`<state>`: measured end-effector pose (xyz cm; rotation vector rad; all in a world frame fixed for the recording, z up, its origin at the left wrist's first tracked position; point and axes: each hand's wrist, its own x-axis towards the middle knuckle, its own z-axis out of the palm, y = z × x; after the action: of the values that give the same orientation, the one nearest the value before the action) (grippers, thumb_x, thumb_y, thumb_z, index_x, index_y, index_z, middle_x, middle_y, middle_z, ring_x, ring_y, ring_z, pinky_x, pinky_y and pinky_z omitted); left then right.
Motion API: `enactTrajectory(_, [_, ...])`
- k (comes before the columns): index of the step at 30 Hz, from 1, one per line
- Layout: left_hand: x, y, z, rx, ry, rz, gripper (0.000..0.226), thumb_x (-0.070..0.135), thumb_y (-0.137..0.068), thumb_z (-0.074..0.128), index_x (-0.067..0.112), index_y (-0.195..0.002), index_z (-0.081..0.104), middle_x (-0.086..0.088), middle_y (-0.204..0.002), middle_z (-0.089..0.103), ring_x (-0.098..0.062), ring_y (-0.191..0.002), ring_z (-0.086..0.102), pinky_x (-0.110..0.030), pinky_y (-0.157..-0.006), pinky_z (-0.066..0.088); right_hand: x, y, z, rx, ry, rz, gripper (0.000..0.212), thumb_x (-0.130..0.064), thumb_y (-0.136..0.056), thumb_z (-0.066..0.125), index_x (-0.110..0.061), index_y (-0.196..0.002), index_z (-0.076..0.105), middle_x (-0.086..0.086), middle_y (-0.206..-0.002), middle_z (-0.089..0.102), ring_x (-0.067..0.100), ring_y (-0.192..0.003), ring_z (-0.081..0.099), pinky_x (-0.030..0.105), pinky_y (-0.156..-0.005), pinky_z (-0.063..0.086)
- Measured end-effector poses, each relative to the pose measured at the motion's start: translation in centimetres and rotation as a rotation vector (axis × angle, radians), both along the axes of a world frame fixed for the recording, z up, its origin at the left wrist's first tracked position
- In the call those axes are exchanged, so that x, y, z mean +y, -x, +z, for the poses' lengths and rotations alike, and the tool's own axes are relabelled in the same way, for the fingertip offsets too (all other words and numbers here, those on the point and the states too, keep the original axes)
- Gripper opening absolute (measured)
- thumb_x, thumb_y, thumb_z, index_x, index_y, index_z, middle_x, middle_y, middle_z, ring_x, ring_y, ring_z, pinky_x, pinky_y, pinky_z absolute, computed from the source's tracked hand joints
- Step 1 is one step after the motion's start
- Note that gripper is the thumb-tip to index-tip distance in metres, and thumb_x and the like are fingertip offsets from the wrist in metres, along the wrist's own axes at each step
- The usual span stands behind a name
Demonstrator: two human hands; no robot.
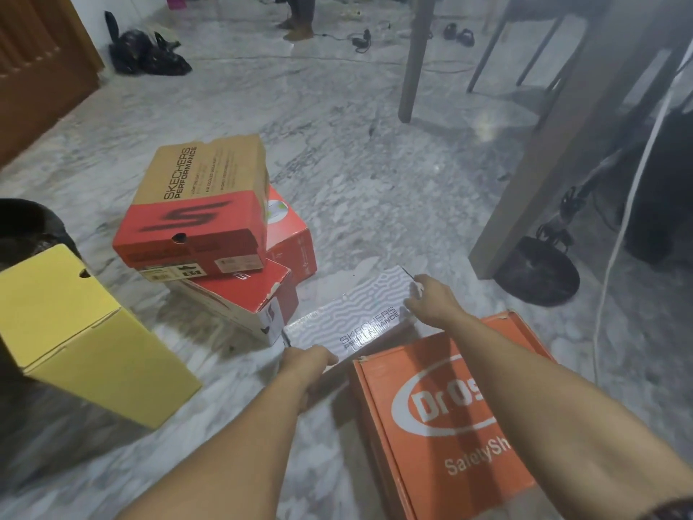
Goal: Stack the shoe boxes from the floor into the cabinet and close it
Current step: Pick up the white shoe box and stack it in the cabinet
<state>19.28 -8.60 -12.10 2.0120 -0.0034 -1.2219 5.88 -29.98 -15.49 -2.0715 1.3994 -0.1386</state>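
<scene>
L hand (305, 364) & R hand (435, 298) grip ends of grey wavy-print cardboard box (360, 313), on marble floor (375, 182) beside orange box (442, 414).

A grey-veined marble floor (356, 174) fills the view, with a brown wooden door (33, 69) at the far left and two tied black rubbish bags (146, 54) on the floor just beside it. Grey table legs (416, 58) stand to the right, near a black fan base (540, 270) and a white cable (633, 197). Far back, a standing person's feet (298, 30) show, with dark shoes (459, 34) and a black cord (362, 41) nearby.
</scene>
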Motion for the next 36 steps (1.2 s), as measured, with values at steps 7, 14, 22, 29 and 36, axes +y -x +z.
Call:
enactTrajectory(7, [-0.4,-1.3,-0.6,0.094,0.092,0.09,0.067,0.008,-0.075,0.067,0.006,-0.137,0.04,-0.014,-0.134,0.046,-0.033,-0.113,0.048,-0.042,-0.094,0.043,-1.2,-2.4,-0.7,0.056,-0.098,-0.04,0.061,-0.034,-0.069,0.076,-0.007,-0.118,0.051,0.012,-0.116,0.059,0.03,-0.105,0.056,0.031,-0.073,0.04])
enactTrajectory(14, [0.9,-2.4,-0.3,0.027,0.145,0.238,0.082,0.029,-0.044,0.072,0.016,-0.123,0.053,-0.006,-0.126,0.052,-0.025,-0.101,0.063,-0.04,-0.081,0.05,0.9,-1.5,4.9,-0.032,-0.228,-0.08,0.101,-0.028,-0.057,0.079,-0.033,-0.147,0.034,0.004,-0.146,0.042,0.03,-0.121,0.051,0.033,-0.07,0.046])
enactTrajectory(22, [4.3,-4.0,5.4,-0.148,0.338,0.287,0.027,0.016,-0.069,0.079,0.008,-0.086,0.059,-0.005,-0.073,0.06,-0.02,-0.063,0.059,-0.025,-0.051,0.048,5.2,0.6,11.5,-0.302,-0.238,-0.104,0.068,-0.027,-0.072,0.081,-0.036,-0.128,0.043,0.003,-0.102,0.059,0.024,-0.083,0.06,0.043,-0.066,0.054])
enactTrajectory(29, [11.0,-6.9,13.2,-0.508,0.244,0.074,0.051,0.029,-0.063,0.083,0.017,-0.099,0.048,0.002,-0.093,0.061,-0.023,-0.089,0.062,-0.038,-0.084,0.055,9.8,0.0,18.3,-0.388,-0.223,0.004,0.067,-0.023,-0.069,0.087,-0.025,-0.119,0.043,0.009,-0.101,0.061,0.028,-0.089,0.064,0.047,-0.07,0.054])
enactTrajectory(36, [21.4,-9.2,21.0,-0.697,0.281,0.089,0.058,0.016,-0.066,0.085,0.026,-0.118,0.059,-0.001,-0.098,0.069,-0.02,-0.088,0.069,-0.043,-0.081,0.059,17.1,-2.7,27.0,-0.555,-0.197,0.273,0.052,-0.01,-0.069,0.084,-0.023,-0.115,0.065,0.015,-0.093,0.068,0.028,-0.078,0.071,0.048,-0.058,0.061])
